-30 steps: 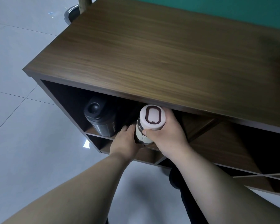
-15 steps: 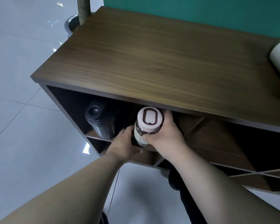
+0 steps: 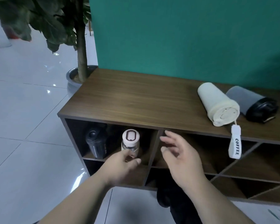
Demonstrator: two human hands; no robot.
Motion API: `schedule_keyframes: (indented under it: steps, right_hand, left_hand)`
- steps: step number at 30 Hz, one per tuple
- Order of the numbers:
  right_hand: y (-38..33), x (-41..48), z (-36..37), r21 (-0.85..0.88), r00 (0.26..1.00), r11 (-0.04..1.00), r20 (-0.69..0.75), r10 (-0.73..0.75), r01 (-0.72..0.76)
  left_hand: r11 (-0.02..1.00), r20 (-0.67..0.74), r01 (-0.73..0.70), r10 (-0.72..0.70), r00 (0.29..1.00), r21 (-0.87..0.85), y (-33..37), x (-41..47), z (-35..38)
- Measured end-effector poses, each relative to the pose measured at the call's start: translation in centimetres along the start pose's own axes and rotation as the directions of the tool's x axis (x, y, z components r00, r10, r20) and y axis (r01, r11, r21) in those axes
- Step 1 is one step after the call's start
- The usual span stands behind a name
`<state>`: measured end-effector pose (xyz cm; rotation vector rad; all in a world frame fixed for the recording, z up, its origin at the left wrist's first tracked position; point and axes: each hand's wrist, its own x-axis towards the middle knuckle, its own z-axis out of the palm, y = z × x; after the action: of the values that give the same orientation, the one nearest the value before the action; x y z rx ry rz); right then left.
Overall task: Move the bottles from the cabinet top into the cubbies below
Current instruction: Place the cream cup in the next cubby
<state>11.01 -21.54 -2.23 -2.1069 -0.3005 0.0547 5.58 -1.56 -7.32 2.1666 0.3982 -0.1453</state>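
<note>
A clear bottle with a pale pink lid (image 3: pixel 130 138) stands upright in the top left cubby, beside a black shaker bottle (image 3: pixel 96 143). My left hand (image 3: pixel 120 167) is at the clear bottle's base, thumb and fingers curled around it. My right hand (image 3: pixel 179 156) is off the bottle, fingers spread, in front of the neighbouring cubby. On the wooden cabinet top (image 3: pixel 136 101) at the right lie a cream tumbler (image 3: pixel 216 104) and a grey tumbler with a black lid (image 3: pixel 252 104), both on their sides.
A white "COFFEE" strap (image 3: pixel 235 143) hangs from the cream tumbler over the cabinet's front edge. Diagonal cubbies (image 3: pixel 233 167) fill the right side. A potted tree (image 3: pixel 81 62) stands at the cabinet's left end, against a green wall (image 3: pixel 184 38). White floor tiles lie to the left.
My right hand has let go of the pink-lidded bottle and drawn back to the right. The bottle now stands in the cubby. The view has lifted, showing the tumblers on top.
</note>
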Motion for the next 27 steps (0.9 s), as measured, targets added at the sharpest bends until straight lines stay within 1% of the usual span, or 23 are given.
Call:
schedule_keyframes:
  steps: [2, 4, 7, 9, 12, 14, 16, 18, 20, 22, 24, 25, 27]
  right_hand:
    - [-0.4, -0.3, -3.3, 0.033, 0.988, 0.999, -0.155, 0.013, -0.008]
    - [-0.5, 0.2, -6.5, 0.038, 0.957, 0.999, -0.289, 0.030, -0.020]
    - [0.2, 2.5, -10.2, -0.087, 0.900, 0.993, -0.434, 0.037, -0.083]
    - [1.0, 4.3, -11.3, -0.147, 0.869, 0.982, -0.494, 0.032, -0.120]
    - [2.3, 6.9, -11.5, -0.220, 0.859, 0.964, -0.511, 0.014, -0.147]
    - [2.8, 8.7, -11.2, -0.220, 0.862, 0.962, -0.505, 0.030, -0.162]
    - [3.2, 10.1, -10.6, -0.205, 0.866, 0.967, -0.498, 0.032, -0.153]
    - [3.8, 11.2, -10.2, -0.230, 0.859, 0.963, -0.513, 0.001, -0.139]
    - [4.3, 11.6, -10.0, -0.261, 0.848, 0.957, -0.529, -0.033, -0.125]
    - [4.6, 11.3, -9.9, -0.278, 0.841, 0.956, -0.536, -0.072, -0.095]
    - [4.7, 10.5, -10.0, -0.278, 0.836, 0.958, -0.539, -0.103, -0.062]
    - [4.6, 10.0, -10.2, -0.250, 0.840, 0.967, -0.534, -0.096, -0.049]
    - [4.4, 8.6, -10.8, -0.139, 0.865, 0.990, -0.501, -0.041, -0.033]
  left_hand:
    - [0.990, -0.052, -0.068, 0.062, 0.997, -0.127, 1.8, -2.0, 0.4]
    - [0.961, -0.082, -0.109, 0.091, 0.992, -0.253, 3.2, -3.3, 1.1]
    - [0.926, -0.099, -0.173, 0.148, 0.984, -0.335, 4.8, -4.0, 2.3]
    - [0.911, -0.081, -0.196, 0.179, 0.981, -0.364, 5.1, -3.4, 3.1]
    - [0.899, -0.051, -0.215, 0.211, 0.976, -0.381, 5.1, -1.7, 4.3]
    - [0.899, -0.020, -0.227, 0.237, 0.971, -0.376, 5.0, -0.5, 5.0]
    - [0.909, 0.015, -0.248, 0.268, 0.963, -0.336, 4.8, 0.5, 5.7]
    - [0.920, 0.040, -0.275, 0.298, 0.954, -0.279, 4.7, 1.3, 6.2]
    - [0.916, 0.045, -0.304, 0.326, 0.944, -0.262, 4.6, 2.1, 6.7]
    - [0.900, 0.028, -0.345, 0.365, 0.931, -0.265, 4.8, 2.6, 7.0]
    - [0.871, -0.031, -0.410, 0.418, 0.908, -0.272, 5.0, 2.9, 7.3]
    - [0.856, -0.071, -0.439, 0.437, 0.897, -0.275, 5.2, 3.0, 7.4]
    - [0.848, -0.129, -0.456, 0.438, 0.890, -0.270, 5.7, 3.1, 7.5]
